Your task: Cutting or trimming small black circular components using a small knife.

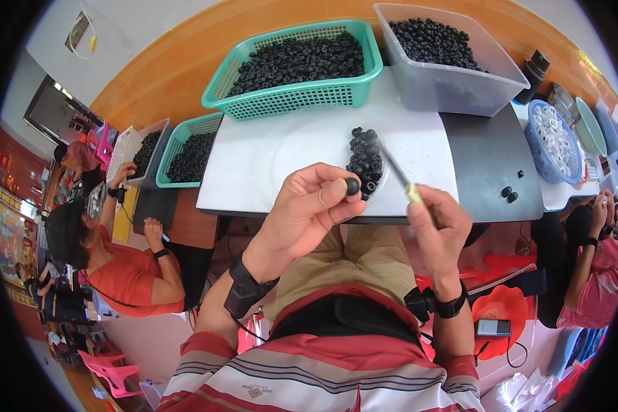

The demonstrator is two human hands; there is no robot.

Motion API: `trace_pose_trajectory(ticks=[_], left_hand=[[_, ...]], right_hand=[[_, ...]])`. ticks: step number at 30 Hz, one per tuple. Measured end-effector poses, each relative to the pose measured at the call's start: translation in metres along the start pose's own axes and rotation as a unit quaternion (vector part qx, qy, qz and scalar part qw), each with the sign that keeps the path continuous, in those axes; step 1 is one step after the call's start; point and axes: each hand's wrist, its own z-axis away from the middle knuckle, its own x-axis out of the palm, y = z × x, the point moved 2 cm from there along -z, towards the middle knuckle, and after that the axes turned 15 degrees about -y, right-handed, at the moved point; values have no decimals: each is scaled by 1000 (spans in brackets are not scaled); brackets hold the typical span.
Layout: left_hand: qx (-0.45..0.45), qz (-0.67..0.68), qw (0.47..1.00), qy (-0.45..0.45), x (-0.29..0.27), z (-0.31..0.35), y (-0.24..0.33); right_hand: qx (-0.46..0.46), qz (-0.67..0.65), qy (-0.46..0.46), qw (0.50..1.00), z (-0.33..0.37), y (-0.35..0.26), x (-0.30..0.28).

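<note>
red-shirted co-worker [137, 275]: one, well left of the large green basket [292, 103].
small pale bin [162, 144]: one, left of the large green basket, black pieces inside.
small green basket [178, 185]: one, just left of the large green basket, black pieces too many to count.
large green basket: one, broad heap of black pieces, lower layers hidden.
left hand [299, 206]: nearside of the large green basket, thumb and fingers pinching one black piece [353, 186], partly covered.
pile [365, 161]: roughly twenty black pieces, nearside of the large green basket; overlaps blur the count.
right hand [438, 223]: nearside and right of the large green basket, closed round one yellow-handled tool [397, 168]; cannot tell if its tip touches anything.
clear bin [453, 93]: one, right of the large green basket, black pieces inside.
loose pieces [507, 191]: three, black, farther right of the large green basket.
blue basket [553, 168]: one, well right of the large green basket, clear pieces inside.
pink-shirted co-worker [601, 275]: one, far right of the large green basket, cut off.
</note>
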Motion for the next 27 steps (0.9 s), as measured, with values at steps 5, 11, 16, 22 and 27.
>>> trace_pose_trajectory(ticks=[5, 11, 16, 22, 27], left_hand=[[11, 32, 999, -4, -4, -4, -5], [1, 25, 1000, 1, -6, -1, -6], [-10, 50, 999, -5, -7, 1, -9], [-10, 8, 1000, 17, -8, -2, -1], [-2, -99, 992, 72, -21, -7, 18]], right_hand=[[-119, 101, -115, 981, 1, -9, 8], [-148, 140, -142, 969, 0, -10, 12], [-119, 141, -117, 976, -2, -4, 9], [-70, 100, -82, 989, -3, 3, 5], [-46, 98, -71, 992, 0, 4, -2]])
